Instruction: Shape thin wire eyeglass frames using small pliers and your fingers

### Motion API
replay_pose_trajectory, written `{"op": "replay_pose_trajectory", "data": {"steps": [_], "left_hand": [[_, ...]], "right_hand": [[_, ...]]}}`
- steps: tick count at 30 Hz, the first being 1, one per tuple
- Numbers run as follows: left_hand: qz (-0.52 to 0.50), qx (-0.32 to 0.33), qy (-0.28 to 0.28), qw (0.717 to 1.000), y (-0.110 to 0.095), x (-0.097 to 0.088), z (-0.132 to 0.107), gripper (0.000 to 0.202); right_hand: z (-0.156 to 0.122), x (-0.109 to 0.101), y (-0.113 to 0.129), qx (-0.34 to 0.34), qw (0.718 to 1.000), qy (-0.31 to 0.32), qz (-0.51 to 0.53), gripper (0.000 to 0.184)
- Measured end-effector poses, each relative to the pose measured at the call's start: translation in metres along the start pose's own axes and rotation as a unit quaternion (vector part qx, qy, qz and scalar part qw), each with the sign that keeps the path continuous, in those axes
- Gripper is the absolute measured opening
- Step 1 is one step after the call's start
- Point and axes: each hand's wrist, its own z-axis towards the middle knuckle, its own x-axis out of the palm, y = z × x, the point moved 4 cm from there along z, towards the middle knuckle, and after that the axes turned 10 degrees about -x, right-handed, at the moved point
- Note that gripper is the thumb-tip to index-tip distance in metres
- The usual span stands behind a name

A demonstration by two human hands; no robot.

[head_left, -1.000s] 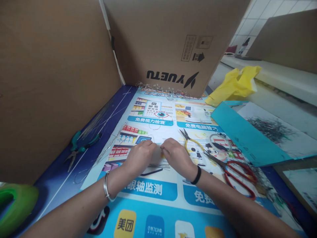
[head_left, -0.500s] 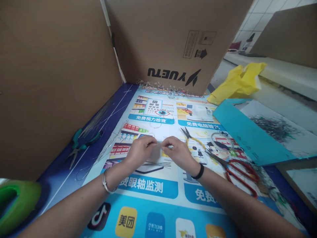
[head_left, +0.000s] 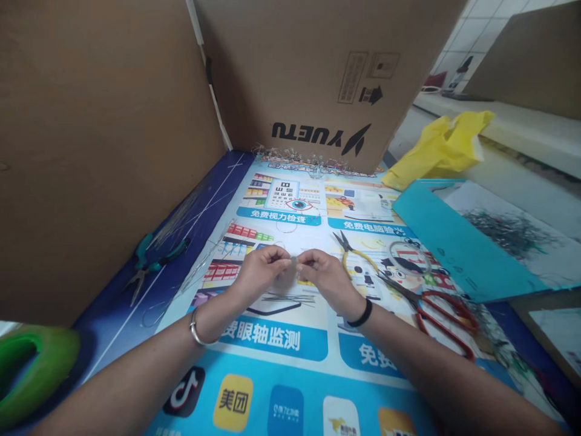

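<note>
My left hand (head_left: 261,275) and my right hand (head_left: 324,277) meet over the printed poster mat (head_left: 281,363), fingertips pinched together on a tiny item I cannot make out, perhaps thin wire. A silver bangle circles my left wrist and a black band my right. Just under the hands lies a small bundle of thin metal wires (head_left: 288,298). Yellow-handled pliers (head_left: 356,254) lie right of my right hand.
Red-handled scissors (head_left: 442,315) lie at the right, teal-handled pliers (head_left: 152,260) at the left by long wires. Cardboard walls (head_left: 100,139) stand left and behind. A blue sheet (head_left: 454,248), a wire heap (head_left: 511,227), a yellow bag (head_left: 442,148) and a green object (head_left: 31,369) surround the mat.
Both hands have lifted slightly off the mat and their fingertips have drawn together into a pinch; the view has shifted a little.
</note>
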Motion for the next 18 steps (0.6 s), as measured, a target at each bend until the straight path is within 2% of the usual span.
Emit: {"op": "replay_pose_trajectory", "data": {"steps": [18], "left_hand": [[-0.05, -0.005, 0.03, 0.998, 0.0008, 0.0043, -0.001, 0.011]], "right_hand": [[-0.0025, 0.0046, -0.0001, 0.004, 0.997, -0.018, 0.077, 0.018]]}}
